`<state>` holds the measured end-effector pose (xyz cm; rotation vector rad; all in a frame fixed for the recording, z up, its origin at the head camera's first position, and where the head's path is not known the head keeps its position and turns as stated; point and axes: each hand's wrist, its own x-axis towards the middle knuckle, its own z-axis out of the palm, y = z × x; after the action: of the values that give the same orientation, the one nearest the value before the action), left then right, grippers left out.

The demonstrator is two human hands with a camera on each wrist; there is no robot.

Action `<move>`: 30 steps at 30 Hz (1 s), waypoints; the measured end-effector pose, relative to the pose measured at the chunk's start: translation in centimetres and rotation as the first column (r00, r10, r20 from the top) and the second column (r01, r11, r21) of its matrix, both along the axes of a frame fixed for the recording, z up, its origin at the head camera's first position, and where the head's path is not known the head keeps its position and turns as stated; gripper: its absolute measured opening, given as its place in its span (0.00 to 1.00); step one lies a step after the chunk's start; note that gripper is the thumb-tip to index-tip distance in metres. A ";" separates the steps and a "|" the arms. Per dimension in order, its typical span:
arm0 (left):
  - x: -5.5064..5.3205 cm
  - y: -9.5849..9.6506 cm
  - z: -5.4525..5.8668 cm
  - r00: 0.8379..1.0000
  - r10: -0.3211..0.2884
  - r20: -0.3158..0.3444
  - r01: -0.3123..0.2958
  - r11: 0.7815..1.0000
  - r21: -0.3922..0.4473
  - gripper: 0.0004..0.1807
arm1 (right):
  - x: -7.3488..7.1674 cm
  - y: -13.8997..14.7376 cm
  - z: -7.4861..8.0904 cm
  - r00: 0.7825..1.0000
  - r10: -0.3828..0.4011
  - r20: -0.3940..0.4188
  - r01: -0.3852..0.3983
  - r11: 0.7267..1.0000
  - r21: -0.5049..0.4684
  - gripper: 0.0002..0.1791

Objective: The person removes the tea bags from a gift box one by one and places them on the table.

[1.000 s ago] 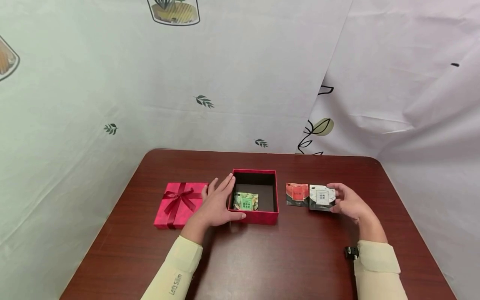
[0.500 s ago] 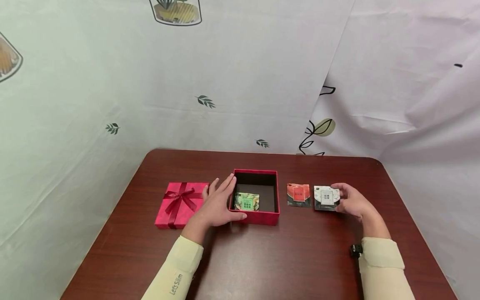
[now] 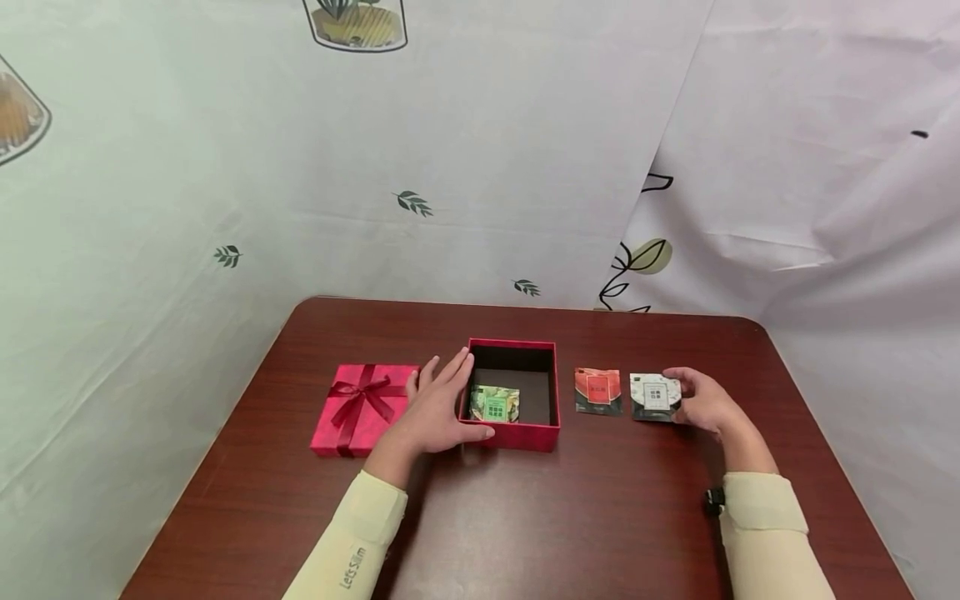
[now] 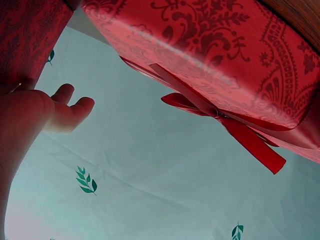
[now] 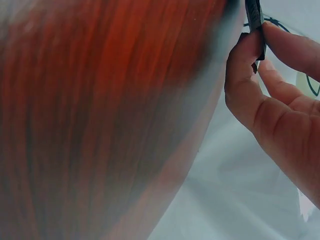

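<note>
The right hand (image 3: pixel 703 405) is closed in a pinch on the right edge of a small square white-and-grey foil sachet (image 3: pixel 654 396), which is held at the tabletop well to the right of the open square red cardboard box (image 3: pixel 514 433); in the right wrist view the sachet's dark edge (image 5: pixel 255 20) is seen clamped between thumb and fingertips. The left hand (image 3: pixel 438 410) is laid flat and open against the left wall of the box, fingers straight and thumb along the front wall, nothing being gripped.

Inside the box, at its front left corner, one green patterned square sachet (image 3: pixel 493 404) is already lodged. Between the box and the white sachet, a red-and-black square sachet (image 3: pixel 597 391) lies flat on the dark reddish wooden table (image 3: pixel 562 517), untouched. Left of the box, just beyond the left hand, the red patterned lid with its dark red ribbon bow (image 3: pixel 360 408) is set aside.

As judged from this layout, about a third of the packing is done: one sachet is in, one is in hand but not yet lifted across, one is waiting, and the lid is not yet fitted.
</note>
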<state>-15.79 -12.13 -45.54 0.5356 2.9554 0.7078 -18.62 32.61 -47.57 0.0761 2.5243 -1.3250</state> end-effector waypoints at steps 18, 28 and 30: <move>0.0 0.0 0.0 1.000 0.002 0.006 -0.002 1.000 -0.002 0.66 | -0.6 0.0 0.2 0.998 0.057 -0.016 -0.050 0.960 0.277 0.36; 0.0 0.1 0.0 1.000 0.003 0.014 -0.003 1.000 -0.005 0.66 | -0.7 -0.5 0.1 0.999 0.048 -0.016 -0.039 0.930 0.365 0.35; 0.0 0.1 0.1 1.000 0.004 0.017 -0.004 1.000 -0.010 0.66 | -0.6 -0.6 0.2 0.998 0.053 -0.017 -0.043 0.926 0.374 0.35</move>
<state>-15.83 -12.07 -45.48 0.5202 2.9440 0.6937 -19.26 32.04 -47.40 0.0752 2.7497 -0.8141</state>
